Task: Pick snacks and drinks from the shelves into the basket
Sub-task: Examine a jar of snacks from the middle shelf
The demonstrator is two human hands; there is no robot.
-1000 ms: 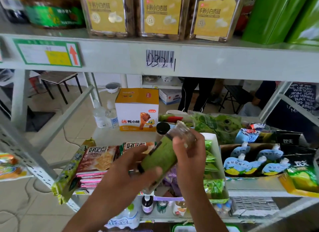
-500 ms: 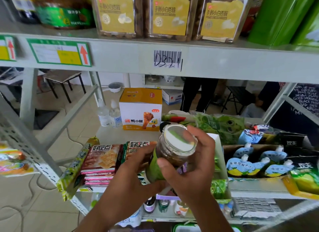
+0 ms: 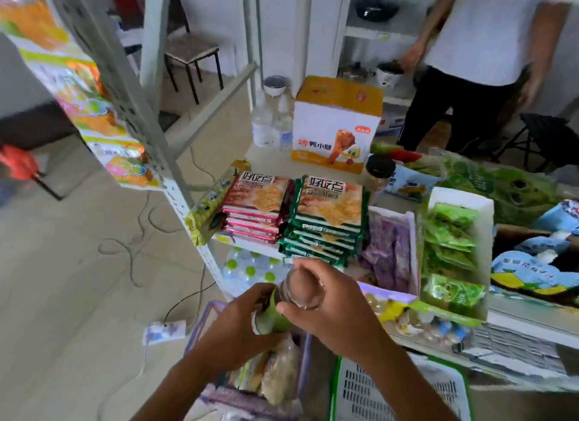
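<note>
A clear jar with a green label point(image 3: 277, 311) is held low in front of me, tilted, over a purple basket point(image 3: 305, 351). My left hand point(image 3: 238, 333) grips its labelled end from the left. My right hand point(image 3: 332, 311) curls around its clear brown-filled end from the right. The basket holds several snack bags point(image 3: 275, 373). Behind my hands the white shelf point(image 3: 529, 318) carries stacked red biscuit packs point(image 3: 253, 207) and green biscuit packs point(image 3: 329, 213).
An orange and white box point(image 3: 336, 126), two clear bottles point(image 3: 272, 124) and a dark-lidded jar point(image 3: 379, 173) stand further back. Green packets point(image 3: 451, 248) and blue pouches point(image 3: 532, 270) lie at the right. A green basket point(image 3: 398, 392) sits below. A person point(image 3: 473, 63) stands beyond the shelf.
My view has dropped from the upper shelf towards the floor. Both hands have brought the jar down and nearer, from in front of the shelf to over the purple basket.
</note>
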